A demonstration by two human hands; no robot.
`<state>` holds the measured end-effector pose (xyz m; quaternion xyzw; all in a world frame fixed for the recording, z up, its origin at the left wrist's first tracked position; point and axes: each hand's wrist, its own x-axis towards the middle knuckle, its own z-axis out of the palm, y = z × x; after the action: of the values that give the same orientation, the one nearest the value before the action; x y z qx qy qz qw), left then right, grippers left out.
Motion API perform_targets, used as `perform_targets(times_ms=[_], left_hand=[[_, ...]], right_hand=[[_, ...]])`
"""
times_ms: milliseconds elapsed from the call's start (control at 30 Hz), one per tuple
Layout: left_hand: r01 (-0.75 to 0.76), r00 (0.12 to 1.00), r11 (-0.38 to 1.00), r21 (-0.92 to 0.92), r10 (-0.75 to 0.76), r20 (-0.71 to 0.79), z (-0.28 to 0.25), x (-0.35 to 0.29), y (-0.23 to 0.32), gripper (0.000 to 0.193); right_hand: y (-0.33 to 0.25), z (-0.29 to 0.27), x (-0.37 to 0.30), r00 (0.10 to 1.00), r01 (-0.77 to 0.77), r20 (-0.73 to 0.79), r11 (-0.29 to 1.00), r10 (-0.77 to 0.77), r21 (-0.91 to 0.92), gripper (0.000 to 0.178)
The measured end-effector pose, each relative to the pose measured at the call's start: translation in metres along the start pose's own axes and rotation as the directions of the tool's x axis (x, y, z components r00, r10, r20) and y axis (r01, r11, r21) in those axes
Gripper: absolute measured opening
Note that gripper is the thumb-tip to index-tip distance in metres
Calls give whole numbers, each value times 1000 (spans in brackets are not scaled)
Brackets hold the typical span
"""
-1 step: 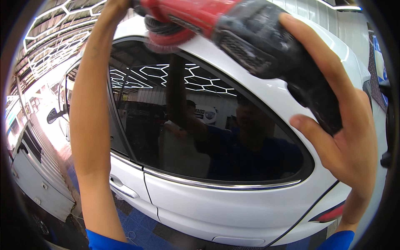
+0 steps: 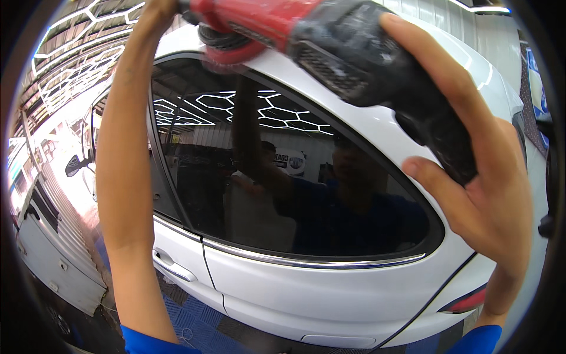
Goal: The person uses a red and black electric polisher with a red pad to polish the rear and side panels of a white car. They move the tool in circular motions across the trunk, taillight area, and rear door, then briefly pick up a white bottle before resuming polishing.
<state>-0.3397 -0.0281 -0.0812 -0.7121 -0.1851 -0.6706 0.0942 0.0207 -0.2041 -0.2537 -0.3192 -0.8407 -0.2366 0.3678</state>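
Note:
A red and black car polisher [image 2: 330, 50] spans the top of the view, its red pad [image 2: 233, 56] against the white roof edge of the car [image 2: 283, 295], just above the dark side window [image 2: 330, 194]. Around its black rear handle my right hand [image 2: 495, 171] is closed, with the index finger stretched along the body and the thumb apart from the handle. At the top edge my left hand [image 2: 163, 7] grips the polisher's front end. Its fingers are mostly cut off by the frame.
A chrome strip [image 2: 318, 262] runs under the window, with a door handle [image 2: 174, 266] at the left and a red tail light [image 2: 466, 302] at the lower right. Blue and dark floor tiles [image 2: 194, 321] lie below. A side mirror [image 2: 73, 165] sticks out at far left.
The polisher and both my hands have shifted slightly to the left and a little up along the roof edge. My grip on it looks the same.

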Motion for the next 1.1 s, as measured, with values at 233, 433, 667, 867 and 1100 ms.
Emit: perform_targets(times_ms=[233,433,667,867,1100], left_hand=[[1,1000,1000,-11,-1,-13,-8,17,-7,43],[26,997,1000,9,-26,69,23,27,15,45],[-140,961,987,-79,155,230,92,-27,83,54],[-207,899,977,-58,213,382,137,-79,148,54],[-163,910,971,-177,218,354,131,-85,142,53]], right_hand=[[-10,11,12,1000,-10,1,999,10,48,96],[-13,0,-13,998,-70,7,994,70,87,96],[-32,-6,-104,931,-353,-17,915,363,197,95],[-71,11,-197,884,-449,-127,893,450,37,97],[-90,36,-195,900,-400,-91,890,426,218,99]])
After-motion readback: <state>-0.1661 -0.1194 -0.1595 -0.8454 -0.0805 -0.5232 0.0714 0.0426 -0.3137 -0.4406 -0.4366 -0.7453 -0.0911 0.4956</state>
